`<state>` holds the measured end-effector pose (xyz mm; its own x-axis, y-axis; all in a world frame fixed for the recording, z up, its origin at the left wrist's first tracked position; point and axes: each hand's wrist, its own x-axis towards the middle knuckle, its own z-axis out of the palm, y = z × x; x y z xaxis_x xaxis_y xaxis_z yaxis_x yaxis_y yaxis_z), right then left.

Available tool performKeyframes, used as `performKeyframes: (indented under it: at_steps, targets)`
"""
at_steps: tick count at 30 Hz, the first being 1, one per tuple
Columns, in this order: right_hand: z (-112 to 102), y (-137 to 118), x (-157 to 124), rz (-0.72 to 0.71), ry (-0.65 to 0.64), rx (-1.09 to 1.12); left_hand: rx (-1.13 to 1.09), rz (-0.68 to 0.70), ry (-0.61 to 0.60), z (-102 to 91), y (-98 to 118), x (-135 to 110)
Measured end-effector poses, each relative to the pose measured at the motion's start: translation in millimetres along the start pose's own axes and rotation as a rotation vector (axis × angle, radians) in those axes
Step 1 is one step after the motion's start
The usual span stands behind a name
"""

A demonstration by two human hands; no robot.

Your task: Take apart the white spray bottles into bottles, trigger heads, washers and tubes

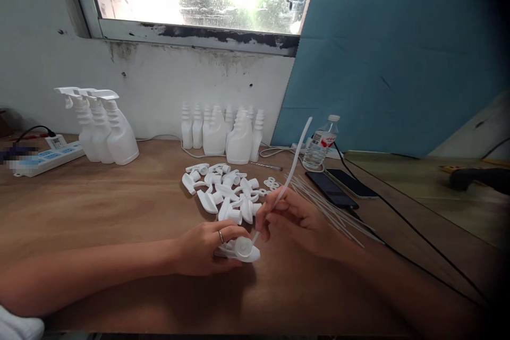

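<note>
My left hand, with a ring on one finger, is closed around a white trigger spray head low over the table. The round open underside of its collar faces up toward me. In my right hand a thin white plastic tube is pinched between the fingers. The tube slants up to the right, and its lower end is close beside the collar; whether they touch I cannot tell. Just beyond my hands lies a pile of loose white spray heads. Small white ring washers sit right of the pile.
More tubes lie on the wooden table under my right forearm. Behind stand several headless white bottles. Bottles with spray heads and a power strip are left. Two phones, cables and a water bottle are right.
</note>
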<state>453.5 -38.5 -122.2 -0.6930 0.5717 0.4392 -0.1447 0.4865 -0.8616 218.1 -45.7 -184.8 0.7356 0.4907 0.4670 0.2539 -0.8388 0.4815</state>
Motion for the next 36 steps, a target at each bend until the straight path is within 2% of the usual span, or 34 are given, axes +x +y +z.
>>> performKeyframes:
  at_steps: [5, 7, 11, 13, 18, 25, 31, 36]
  targets:
    - [6, 8, -4, -0.032, -0.063, -0.129, 0.010, 0.068, 0.004, 0.1, 0, 1]
    - [7, 9, -4, 0.005, -0.078, -0.160, 0.031, 0.089, 0.007, 0.2, -1, 1]
    - [8, 9, -3, 0.121, -0.091, -0.307, 0.021, 0.034, -0.002, 0.3, -2, 0]
    - [7, 10, -3, 0.125, -0.055, -0.286, 0.002, 0.008, 0.006, 0.4, -2, 0]
    - [7, 19, -6, 0.018, 0.120, -0.042, -0.016, -0.019, 0.014, 1.0, -4, 0]
    - [11, 27, -6, 0.081, 0.269, -0.019, -0.022, -0.039, 0.014, 2.0, -5, 0]
    - [13, 31, -7, 0.085, 0.232, -0.102, -0.011, -0.021, 0.025, 1.0, -3, 0]
    - [17, 28, -5, 0.019, 0.202, -0.303, -0.027, -0.051, 0.023, 2.6, -4, 0]
